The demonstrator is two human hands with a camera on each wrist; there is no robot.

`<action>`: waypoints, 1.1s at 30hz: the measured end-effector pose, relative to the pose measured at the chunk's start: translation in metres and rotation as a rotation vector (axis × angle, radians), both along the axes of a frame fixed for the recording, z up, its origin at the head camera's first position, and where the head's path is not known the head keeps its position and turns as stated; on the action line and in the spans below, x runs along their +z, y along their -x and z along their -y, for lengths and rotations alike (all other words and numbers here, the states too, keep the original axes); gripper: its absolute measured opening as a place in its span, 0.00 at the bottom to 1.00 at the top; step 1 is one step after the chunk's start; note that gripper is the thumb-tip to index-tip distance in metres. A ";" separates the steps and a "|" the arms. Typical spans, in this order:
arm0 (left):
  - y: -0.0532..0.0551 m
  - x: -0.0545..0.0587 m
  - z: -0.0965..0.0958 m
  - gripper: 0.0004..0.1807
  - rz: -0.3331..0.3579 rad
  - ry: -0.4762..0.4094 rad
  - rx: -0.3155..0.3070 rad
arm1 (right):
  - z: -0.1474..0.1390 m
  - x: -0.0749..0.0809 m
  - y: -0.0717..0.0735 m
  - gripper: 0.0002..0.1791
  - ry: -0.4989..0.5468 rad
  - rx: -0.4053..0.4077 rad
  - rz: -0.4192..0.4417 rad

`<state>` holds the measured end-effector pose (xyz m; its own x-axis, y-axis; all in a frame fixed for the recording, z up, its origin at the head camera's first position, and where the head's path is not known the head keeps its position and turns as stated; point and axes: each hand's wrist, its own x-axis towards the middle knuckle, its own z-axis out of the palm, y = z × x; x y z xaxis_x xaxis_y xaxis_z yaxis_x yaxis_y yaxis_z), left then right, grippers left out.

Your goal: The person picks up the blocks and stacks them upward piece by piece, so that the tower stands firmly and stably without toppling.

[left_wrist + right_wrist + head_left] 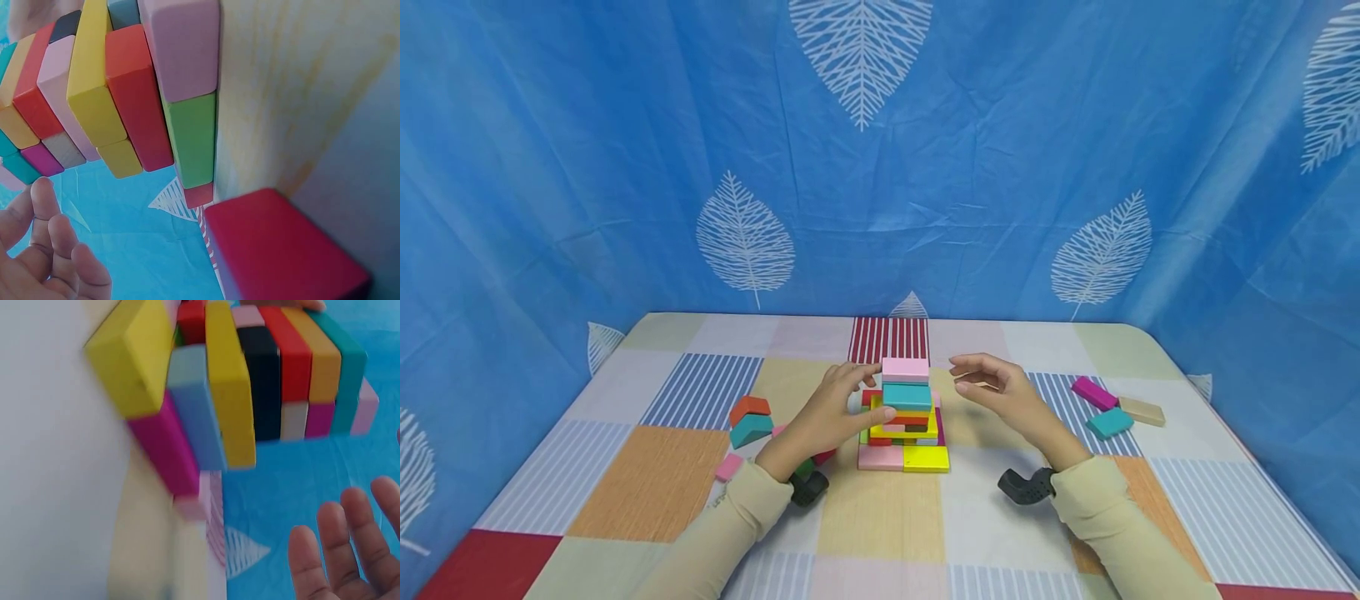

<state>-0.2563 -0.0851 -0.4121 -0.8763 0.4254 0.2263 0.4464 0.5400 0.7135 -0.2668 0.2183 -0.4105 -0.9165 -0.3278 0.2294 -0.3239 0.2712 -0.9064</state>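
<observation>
A stepped tower of coloured blocks (912,431) stands on the patterned cloth, its lowest front layer a pink block (880,457) beside a yellow block (927,458). At its top a pale pink block (906,369) lies over a teal block (907,396). My left hand (838,402) is at the tower's upper left, thumb by the teal block's front corner; in the left wrist view its loosely bent fingertips reach the top teal layer. To the right, my right hand (1000,392) hovers apart from the tower, palm toward it, fingers relaxed and holding nothing.
Loose blocks, including an orange block (750,407) and a teal arch-like block (751,430), lie left of the left forearm. On the right are a magenta block (1094,393), a teal block (1109,423) and a plain wooden block (1142,412). A blue leaf-patterned curtain (925,208) hangs behind.
</observation>
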 end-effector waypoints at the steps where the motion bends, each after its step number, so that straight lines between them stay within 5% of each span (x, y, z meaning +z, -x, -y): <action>1: 0.000 0.000 0.000 0.40 0.000 0.001 -0.001 | -0.005 0.000 -0.001 0.22 -0.011 0.000 -0.005; 17: 0.001 -0.002 0.000 0.41 0.009 -0.010 -0.002 | -0.093 -0.001 -0.023 0.18 -0.111 -0.008 -0.039; 33: 0.001 -0.002 -0.001 0.41 0.007 -0.008 0.004 | -0.160 -0.003 -0.043 0.18 -0.233 -0.192 -0.017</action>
